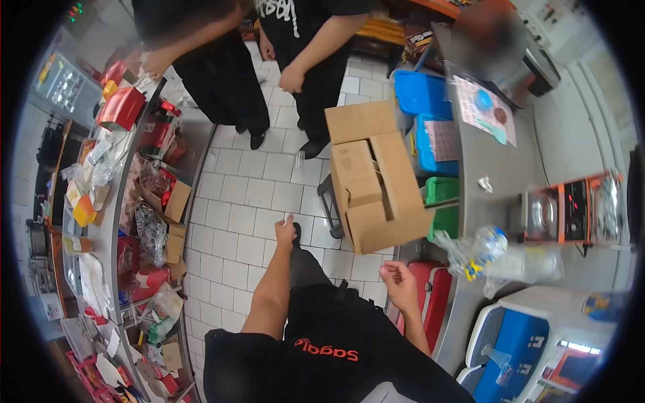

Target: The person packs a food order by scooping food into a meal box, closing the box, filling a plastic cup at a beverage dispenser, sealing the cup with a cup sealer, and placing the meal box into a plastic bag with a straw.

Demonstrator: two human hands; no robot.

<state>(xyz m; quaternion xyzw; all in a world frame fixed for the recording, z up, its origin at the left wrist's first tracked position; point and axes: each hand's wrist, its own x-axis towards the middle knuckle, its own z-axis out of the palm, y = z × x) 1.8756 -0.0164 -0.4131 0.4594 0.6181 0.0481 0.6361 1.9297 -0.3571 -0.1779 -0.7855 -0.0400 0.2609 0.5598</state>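
My left hand (285, 232) hangs over the tiled floor with its fingers closed. A small pale bit shows at its fingertips, too small to name. My right hand (401, 285) is beside the red case, its fingers loosely bent and apart, holding nothing I can see. The cardboard box (411, 176) stands ahead between my hands, its outer flaps spread and a brown cardboard piece lying across its top. Neither hand touches the box. Under it shows part of a dark stool (328, 201).
Two people stand ahead, one with a hand (158, 64) at the left shelves (140, 144). On the right, a steel counter (494, 171) bears plastic wrapping (524, 263) and an orange-framed appliance (571, 211). Blue bins (423, 94), a green bin (442, 190) and a red case (435, 295) sit below.
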